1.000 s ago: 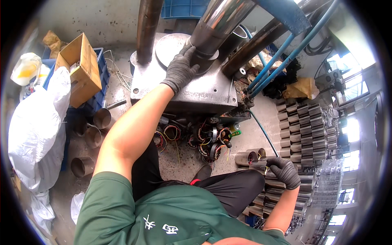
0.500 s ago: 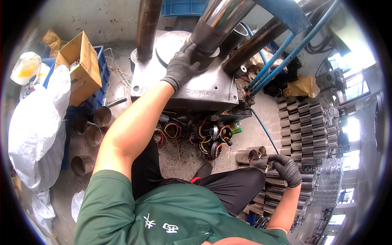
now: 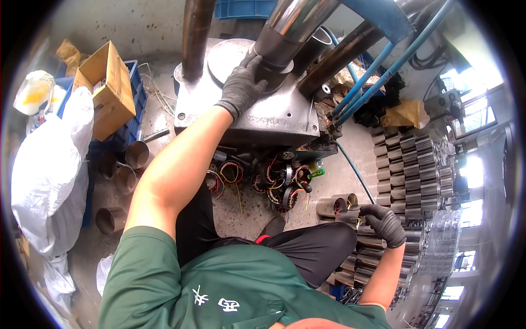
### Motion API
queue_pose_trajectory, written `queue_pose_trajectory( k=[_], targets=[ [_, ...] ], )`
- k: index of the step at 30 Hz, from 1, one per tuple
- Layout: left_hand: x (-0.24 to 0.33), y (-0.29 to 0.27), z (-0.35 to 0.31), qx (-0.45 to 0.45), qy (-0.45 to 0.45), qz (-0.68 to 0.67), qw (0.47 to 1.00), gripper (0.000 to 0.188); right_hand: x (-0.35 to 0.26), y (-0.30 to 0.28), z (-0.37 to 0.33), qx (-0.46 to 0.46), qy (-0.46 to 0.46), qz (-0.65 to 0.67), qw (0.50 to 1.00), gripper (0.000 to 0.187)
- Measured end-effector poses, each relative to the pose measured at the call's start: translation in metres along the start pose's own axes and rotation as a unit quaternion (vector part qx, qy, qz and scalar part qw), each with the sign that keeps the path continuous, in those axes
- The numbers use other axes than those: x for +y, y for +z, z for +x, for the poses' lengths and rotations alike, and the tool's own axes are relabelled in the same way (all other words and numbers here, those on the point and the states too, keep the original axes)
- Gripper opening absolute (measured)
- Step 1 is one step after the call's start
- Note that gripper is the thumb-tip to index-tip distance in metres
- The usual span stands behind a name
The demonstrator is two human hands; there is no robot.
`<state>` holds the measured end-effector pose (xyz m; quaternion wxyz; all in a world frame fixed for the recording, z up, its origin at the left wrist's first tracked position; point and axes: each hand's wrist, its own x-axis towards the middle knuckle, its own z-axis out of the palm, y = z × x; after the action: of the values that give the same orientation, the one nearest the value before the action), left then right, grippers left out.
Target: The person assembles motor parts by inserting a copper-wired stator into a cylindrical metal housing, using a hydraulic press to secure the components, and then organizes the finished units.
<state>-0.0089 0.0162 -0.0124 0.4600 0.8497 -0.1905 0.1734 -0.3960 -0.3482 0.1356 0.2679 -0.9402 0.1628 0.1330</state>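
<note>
My left hand point(image 3: 241, 86), in a dark grey glove, grips the near left side of a dark metal sleeve point(image 3: 274, 53), its fingers along the wall and its thumb across the front. This sleeve stands on the press's metal table point(image 3: 263, 112), directly beneath a shiny round press ram point(image 3: 301, 19). Left of it a pale round plate point(image 3: 227, 55) lies on the same table. Off to the right, my gloved right hand point(image 3: 385, 226) is held with curled fingers above metal sleeves point(image 3: 331, 207); whether something is between its fingertips is hidden.
Wound motor stators point(image 3: 282, 186) with coloured wires sit on the floor below the press. Rows of metal sleeves point(image 3: 400, 170) are stacked at right. Loose sleeves point(image 3: 111, 220), a cardboard box point(image 3: 112, 93) and white sacks point(image 3: 52, 175) stand at left. Steel columns point(image 3: 196, 38) and blue hoses point(image 3: 378, 71) flank the ram.
</note>
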Motion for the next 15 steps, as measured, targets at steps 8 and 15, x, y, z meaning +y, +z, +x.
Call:
queue_pose_trajectory(
  k=[8, 15],
  targets=[
    [0.0004, 0.0015, -0.0004, -0.003, -0.006, 0.007, 1.000, 0.073, 0.0047, -0.0009, 0.0016, -0.045, -0.022, 0.000, 0.999, 0.030],
    [0.0007, 0.0001, -0.0004, -0.003, -0.003, -0.002, 1.000, 0.072, 0.0027, -0.0029, 0.0004, -0.047, -0.004, -0.012, 0.999, 0.029]
  ],
)
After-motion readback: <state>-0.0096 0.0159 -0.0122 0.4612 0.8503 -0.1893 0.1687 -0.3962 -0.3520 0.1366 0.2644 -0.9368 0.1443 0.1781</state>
